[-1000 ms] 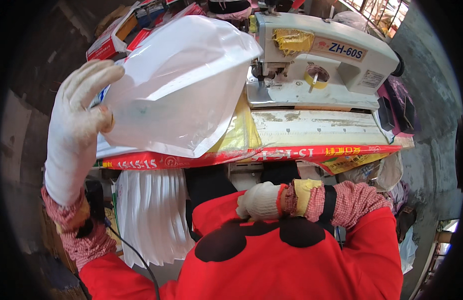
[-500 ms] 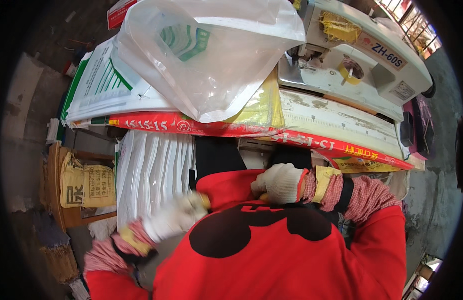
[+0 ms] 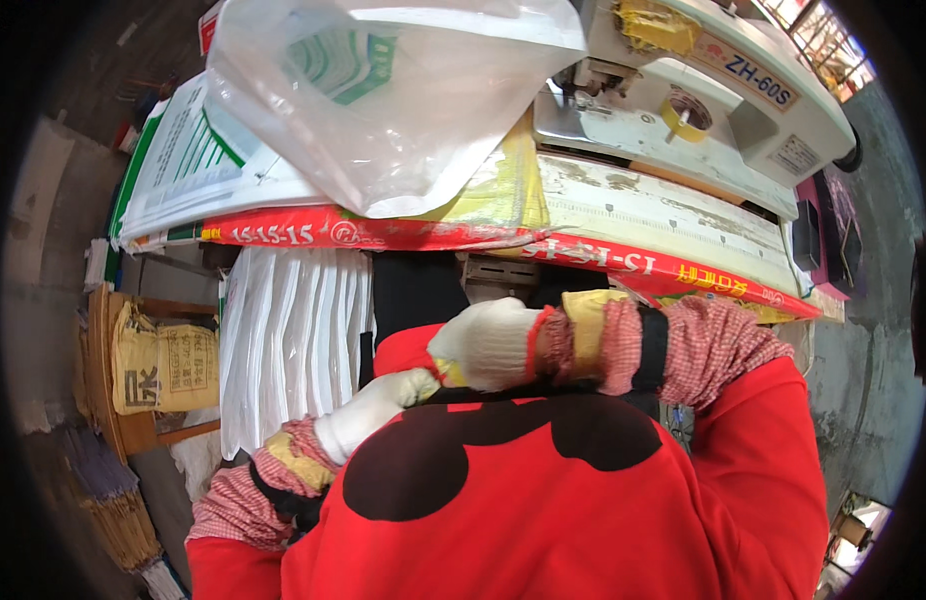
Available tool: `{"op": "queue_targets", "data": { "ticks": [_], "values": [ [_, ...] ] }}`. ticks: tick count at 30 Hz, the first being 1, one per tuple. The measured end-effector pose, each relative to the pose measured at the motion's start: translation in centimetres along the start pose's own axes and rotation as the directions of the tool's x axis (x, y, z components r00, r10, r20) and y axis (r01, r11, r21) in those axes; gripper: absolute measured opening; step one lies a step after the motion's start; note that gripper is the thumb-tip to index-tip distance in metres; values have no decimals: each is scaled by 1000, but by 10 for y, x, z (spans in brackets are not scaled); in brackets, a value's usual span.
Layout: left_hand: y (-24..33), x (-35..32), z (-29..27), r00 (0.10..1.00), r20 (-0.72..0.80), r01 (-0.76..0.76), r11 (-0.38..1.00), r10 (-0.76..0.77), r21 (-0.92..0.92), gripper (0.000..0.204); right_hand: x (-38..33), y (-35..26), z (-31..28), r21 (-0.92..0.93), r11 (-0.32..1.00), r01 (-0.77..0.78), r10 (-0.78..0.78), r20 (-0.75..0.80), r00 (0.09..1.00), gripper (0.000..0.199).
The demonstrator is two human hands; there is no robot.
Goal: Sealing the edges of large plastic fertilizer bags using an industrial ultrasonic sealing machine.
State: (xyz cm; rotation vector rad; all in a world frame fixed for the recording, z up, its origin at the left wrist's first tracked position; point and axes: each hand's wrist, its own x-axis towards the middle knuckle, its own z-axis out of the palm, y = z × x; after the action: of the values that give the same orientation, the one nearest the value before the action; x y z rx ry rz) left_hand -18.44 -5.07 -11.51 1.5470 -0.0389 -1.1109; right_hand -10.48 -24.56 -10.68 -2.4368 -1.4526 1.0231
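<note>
Both my hands wear white knitted gloves and meet in front of my red sweatshirt point(image 3: 563, 500). My left hand point(image 3: 378, 405) is closed, with its fingertips against the other glove. Above it and to the right, my right hand point(image 3: 488, 345) is curled, its yellowish fingertips pointing down toward the left one. Anything pinched between them is hidden. Just beyond the gloves lies a fold of red cloth point(image 3: 403, 350). Red checked sleeve covers point(image 3: 718, 345) with yellow tape and dark bands wrap my forearms.
A large clear-white plastic bag point(image 3: 403, 130) lies over printed sacks on the bench, in front of a sewing machine point(image 3: 733, 90). Red printed sacking point(image 3: 643, 270) covers the bench edge. Stacked white bags point(image 3: 293, 340) hang below. A wooden chair point(image 3: 133, 435) with a yellow sack stands left.
My left hand has risen slightly to meet the right hand, which has moved left and a little up. The whole view has shifted slightly, with the bench now higher in it.
</note>
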Motion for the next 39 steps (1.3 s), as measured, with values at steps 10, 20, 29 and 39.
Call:
{"op": "queue_targets", "data": {
  "ticks": [10,20,29,39],
  "values": [
    [-53,-103,4,969,28,200,708,-247,-677,14,15,6,38,84,989,125,-121,-53,991,14],
    [-19,-28,-20,983,37,182,983,-181,-37,17,-89,43,66,377,926,-20,113,-226,968,22],
    [15,133,-2,797,603,-342,838,19,425,12,-201,13,219,835,527,-158,298,-8,954,28],
    [71,114,-4,845,490,-187,743,-211,642,33,-193,18,187,782,511,-357,487,79,870,12]
  ]
}}
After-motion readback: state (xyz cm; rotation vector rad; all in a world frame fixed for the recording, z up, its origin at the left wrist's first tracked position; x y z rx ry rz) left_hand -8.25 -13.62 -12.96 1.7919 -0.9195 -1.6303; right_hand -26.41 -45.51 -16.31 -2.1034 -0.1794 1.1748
